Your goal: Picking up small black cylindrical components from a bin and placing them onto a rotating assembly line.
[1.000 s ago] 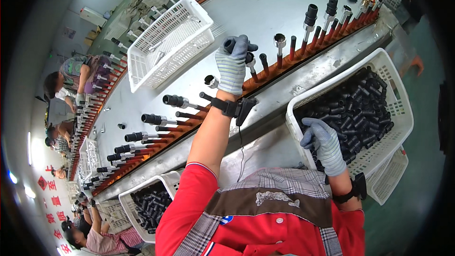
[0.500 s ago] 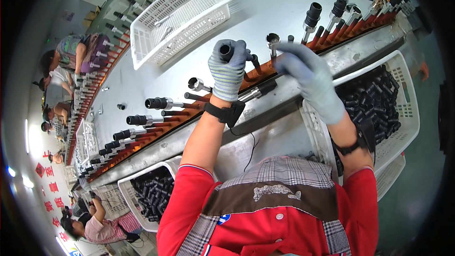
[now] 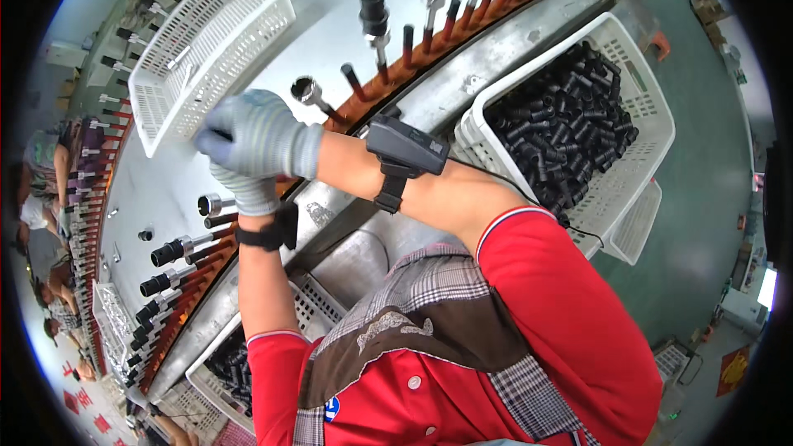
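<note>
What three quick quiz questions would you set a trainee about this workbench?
1. True or false: the white basket on the person's right is filled with black tube-shaped parts.
2. Where is the right hand?
A. Inside the basket of black parts
B. Crossed over to the person's left, meeting the left hand
C. Resting on the red shirt
3. Fill in: the black strapped device sits on the right ____.

Key: 1 true; 2 B; 3 forearm.

Black sleeve (image 3: 213, 145), partly hidden, above rack
</note>
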Demonstrator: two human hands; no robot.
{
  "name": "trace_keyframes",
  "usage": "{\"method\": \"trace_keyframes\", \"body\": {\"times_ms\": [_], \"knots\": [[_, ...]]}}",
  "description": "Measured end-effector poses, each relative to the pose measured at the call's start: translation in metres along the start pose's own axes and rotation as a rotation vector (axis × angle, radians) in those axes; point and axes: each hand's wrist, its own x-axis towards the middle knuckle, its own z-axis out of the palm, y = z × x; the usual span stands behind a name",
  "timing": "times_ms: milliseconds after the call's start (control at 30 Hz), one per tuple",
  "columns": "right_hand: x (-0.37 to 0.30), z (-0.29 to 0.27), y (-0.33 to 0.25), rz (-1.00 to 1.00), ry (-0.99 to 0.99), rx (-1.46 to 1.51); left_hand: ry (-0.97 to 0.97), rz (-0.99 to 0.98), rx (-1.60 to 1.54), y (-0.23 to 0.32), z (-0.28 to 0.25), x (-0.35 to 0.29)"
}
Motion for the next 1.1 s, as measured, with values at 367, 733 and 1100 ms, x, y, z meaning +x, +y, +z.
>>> {"method": "trace_keyframes", "body": {"times_ms": [367, 733, 1100], "knots": [[-0.032, -0.009, 0.000, -0.156, -0.258, -0.011, 0.367, -0.073, -0.235, 0.007, -0.014, 0.007], [-0.324, -0.306, 0.210, 1.042, -0.557, -0.775, 0.523, 0.041, 0.960, 0.087, -0.006, -0.023], [-0.232, -0.339, 0.082, 0.804, 0.030, 0.448, 0.002, -0.264, 0.690, 0.065, 0.172, -0.147]]}}
